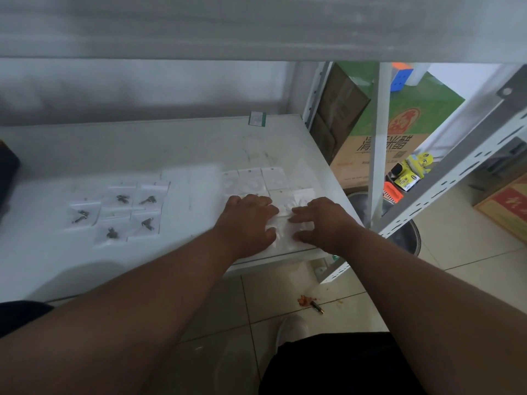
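Both hands palm-down at centre right of frame, near counter [199,143] front edge. Left hand [248,220] and right hand [322,223] spread, fingers nearly straight, pressing small clear bag [283,227] lying flat between them. Empty bags [265,181] in rows just above. Bags with metal parts [122,209] grouped centre left, well apart.

Bagged screws [119,210] lie left of empty bags [253,181] on the shelf [196,143].
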